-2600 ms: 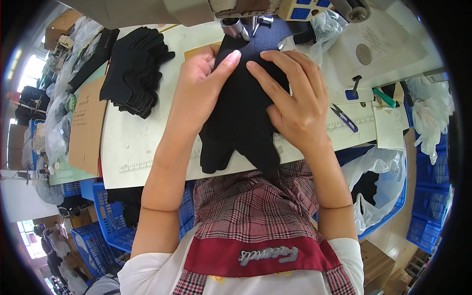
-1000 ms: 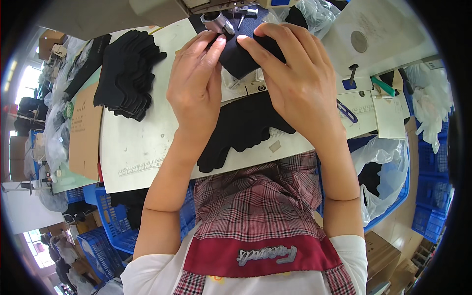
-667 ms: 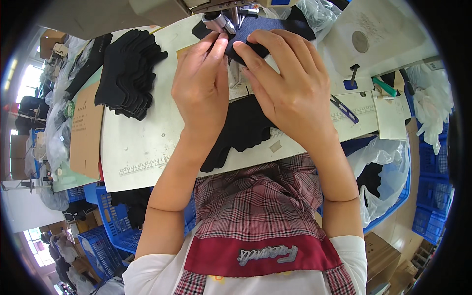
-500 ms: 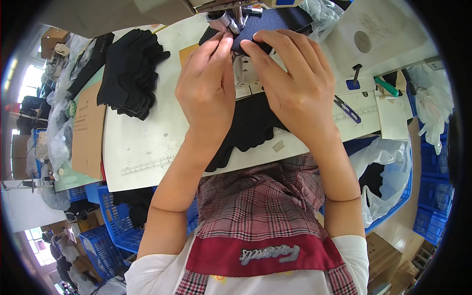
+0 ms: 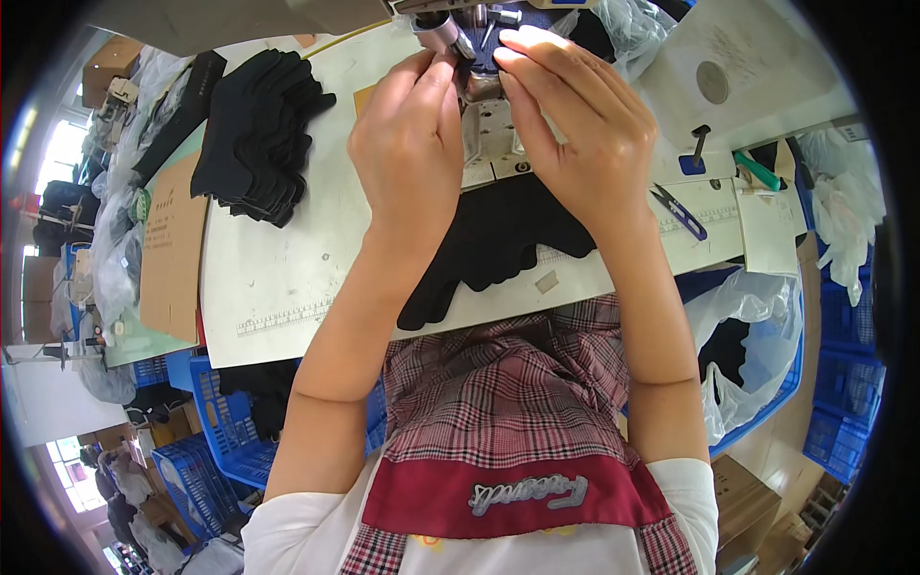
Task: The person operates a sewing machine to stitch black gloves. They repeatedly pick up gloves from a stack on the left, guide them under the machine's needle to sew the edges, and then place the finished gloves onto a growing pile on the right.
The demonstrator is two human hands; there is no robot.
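A dark navy fabric piece [image 5: 488,50] lies under the presser foot area of a sewing machine [image 5: 446,36] at the far edge of view. To the left of the foot, my left hand [image 5: 407,144] is closed, thumb and fingertips pinched at the cloth's near left edge. From the right, my right hand [image 5: 589,129] has its fingers together, with the tips on the cloth's right edge; its underside grip is hidden. Between my forearms a black scallop-edged fabric piece [image 5: 494,244] lies on the white table [image 5: 278,278], touched by neither hand's fingers.
A stack of black cut pieces [image 5: 254,134] sits on the left, beside a cardboard sheet [image 5: 172,254]. Thread snips [image 5: 680,213] lie right of my right wrist. Blue baskets [image 5: 225,422] stand below the table, and a plastic bag [image 5: 757,335] fills another at the right.
The navy fabric has moved away from me under the foot, baring more of the metal plate. My right fingertips have shifted farther up along it; my left hand has moved slightly.
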